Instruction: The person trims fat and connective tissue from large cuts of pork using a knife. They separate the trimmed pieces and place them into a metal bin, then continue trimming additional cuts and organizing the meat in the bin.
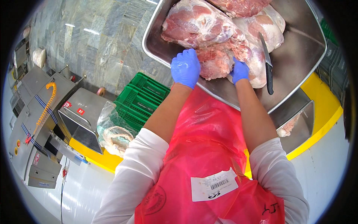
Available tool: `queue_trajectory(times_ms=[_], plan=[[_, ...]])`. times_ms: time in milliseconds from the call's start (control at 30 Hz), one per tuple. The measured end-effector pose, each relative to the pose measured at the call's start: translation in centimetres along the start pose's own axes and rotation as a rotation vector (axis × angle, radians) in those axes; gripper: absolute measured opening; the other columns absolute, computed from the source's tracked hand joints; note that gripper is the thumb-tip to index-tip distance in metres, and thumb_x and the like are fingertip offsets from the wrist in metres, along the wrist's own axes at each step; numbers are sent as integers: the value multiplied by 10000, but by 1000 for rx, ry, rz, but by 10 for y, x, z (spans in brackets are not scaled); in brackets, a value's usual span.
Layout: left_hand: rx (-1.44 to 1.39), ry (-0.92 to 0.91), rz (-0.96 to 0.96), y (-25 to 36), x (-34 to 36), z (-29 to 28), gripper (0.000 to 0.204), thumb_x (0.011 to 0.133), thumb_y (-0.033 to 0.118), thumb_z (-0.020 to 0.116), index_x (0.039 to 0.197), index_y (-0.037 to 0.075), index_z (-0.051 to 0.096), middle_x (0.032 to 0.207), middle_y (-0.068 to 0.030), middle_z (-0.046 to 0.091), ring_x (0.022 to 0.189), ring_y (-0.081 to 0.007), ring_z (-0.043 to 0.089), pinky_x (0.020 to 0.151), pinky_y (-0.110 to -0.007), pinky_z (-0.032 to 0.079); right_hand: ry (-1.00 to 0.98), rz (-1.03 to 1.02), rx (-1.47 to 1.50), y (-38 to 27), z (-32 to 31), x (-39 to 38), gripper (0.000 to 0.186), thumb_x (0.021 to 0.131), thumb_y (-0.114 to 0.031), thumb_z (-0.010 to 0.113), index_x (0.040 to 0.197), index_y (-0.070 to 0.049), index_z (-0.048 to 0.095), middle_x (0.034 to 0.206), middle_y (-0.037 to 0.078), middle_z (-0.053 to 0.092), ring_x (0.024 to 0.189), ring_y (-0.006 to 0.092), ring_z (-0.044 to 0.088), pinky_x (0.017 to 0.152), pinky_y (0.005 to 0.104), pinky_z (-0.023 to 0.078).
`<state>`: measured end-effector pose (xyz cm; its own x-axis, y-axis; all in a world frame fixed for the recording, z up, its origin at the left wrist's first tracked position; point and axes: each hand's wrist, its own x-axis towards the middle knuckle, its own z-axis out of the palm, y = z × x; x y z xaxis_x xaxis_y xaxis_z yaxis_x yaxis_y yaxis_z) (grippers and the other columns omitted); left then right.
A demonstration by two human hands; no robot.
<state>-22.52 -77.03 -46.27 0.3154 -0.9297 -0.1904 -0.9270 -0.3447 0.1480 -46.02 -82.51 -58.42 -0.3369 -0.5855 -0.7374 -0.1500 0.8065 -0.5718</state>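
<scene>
Both my hands wear blue gloves and reach over the near rim of a deep stainless-steel tub. My left hand is curled closed on the left edge of a ragged pink piece of raw meat. At the right end of that piece, my right hand grips it, some fingertips hidden by the meat. Large pale-skinned meat cuts lie behind and beside it. A black-handled knife rests to the right of my right hand, blade pointing away from me across a pale cut.
Green plastic crates stand at left, beside a clear plastic bag with pale contents. A lidded steel bin and a machine with an orange coiled hose are farther left. Below the tub sits a steel container on a yellow frame.
</scene>
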Motion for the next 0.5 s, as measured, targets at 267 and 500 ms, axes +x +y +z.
queue_trajectory(times_ms=[267, 500], plan=[[35, -9, -30, -3, -3, 4, 102, 956, 213, 626, 899, 129, 625, 825, -103, 659, 743, -327, 677, 673, -496, 532, -8, -752, -797, -32, -3, -53, 331, 963, -330, 662, 1078, -42, 775, 1148, 241, 728, 1120, 396, 664, 976, 482, 506], [68, -38, -26, 0, 0, 1, 113, 961, 223, 622, 910, 123, 627, 828, -115, 665, 756, -337, 682, 673, -500, 537, -200, -839, -1022, -41, 28, -22, 411, 949, -181, 597, 1292, 29, 685, 1173, 246, 718, 1112, 347, 673, 1027, 438, 501]])
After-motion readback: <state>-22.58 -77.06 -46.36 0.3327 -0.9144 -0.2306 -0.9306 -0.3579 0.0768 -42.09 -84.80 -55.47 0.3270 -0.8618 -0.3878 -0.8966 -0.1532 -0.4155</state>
